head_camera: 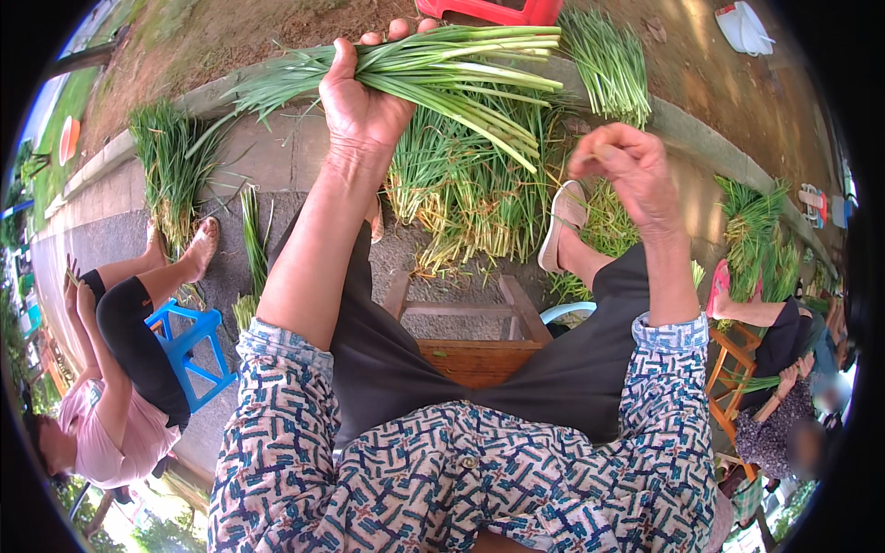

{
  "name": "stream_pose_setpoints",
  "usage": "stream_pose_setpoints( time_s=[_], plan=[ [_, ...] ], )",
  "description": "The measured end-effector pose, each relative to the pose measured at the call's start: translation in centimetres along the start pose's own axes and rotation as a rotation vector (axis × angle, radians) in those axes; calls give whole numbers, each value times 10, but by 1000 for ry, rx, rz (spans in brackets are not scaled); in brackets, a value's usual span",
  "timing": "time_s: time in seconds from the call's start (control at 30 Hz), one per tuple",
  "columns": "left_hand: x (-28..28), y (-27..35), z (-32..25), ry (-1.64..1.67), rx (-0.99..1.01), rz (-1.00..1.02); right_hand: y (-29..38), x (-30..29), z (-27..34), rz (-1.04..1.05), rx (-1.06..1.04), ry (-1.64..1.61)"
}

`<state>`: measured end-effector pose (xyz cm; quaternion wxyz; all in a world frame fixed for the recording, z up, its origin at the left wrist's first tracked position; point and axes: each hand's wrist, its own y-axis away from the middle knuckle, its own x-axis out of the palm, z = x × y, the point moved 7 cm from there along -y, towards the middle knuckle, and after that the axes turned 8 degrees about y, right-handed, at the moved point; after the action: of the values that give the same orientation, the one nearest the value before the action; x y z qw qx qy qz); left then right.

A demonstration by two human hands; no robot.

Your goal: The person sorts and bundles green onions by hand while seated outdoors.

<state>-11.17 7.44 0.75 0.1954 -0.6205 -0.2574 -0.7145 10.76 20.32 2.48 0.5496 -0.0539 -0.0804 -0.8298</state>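
Note:
My left hand (370, 104) is raised and closed around a bunch of garlic chives (456, 69), pale stem ends pointing right and green leaf tips left. My right hand (626, 169) is to the right of the stem ends, fingers bent and thumb near the fingertips; it is slightly blurred, and whether something thin is between them I cannot tell. Below the held bunch, a large heap of garlic chives (477, 186) lies on the ground before my feet, with brownish, dry strands among its stems. Loose yellowish-green trimmings (608, 221) lie beside my right shoe.
A wooden stool (477, 356) is between my legs. More chive bundles stand on the kerb (615, 69) and at left (169, 166). A red plastic stool (491, 10) is ahead. One person sits at left by a blue plastic stool (197, 352); others sit at right.

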Motion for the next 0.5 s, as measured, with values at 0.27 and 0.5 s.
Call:
stream_pose_setpoints(
  time_s=[0.27,0.5],
  plan=[
    [5,-3,5,59,-48,24,10,-98,-75,-126,165,1561],
    [9,1,5,68,-123,132,-1,-28,-4,-478,-164,909]
  ],
)
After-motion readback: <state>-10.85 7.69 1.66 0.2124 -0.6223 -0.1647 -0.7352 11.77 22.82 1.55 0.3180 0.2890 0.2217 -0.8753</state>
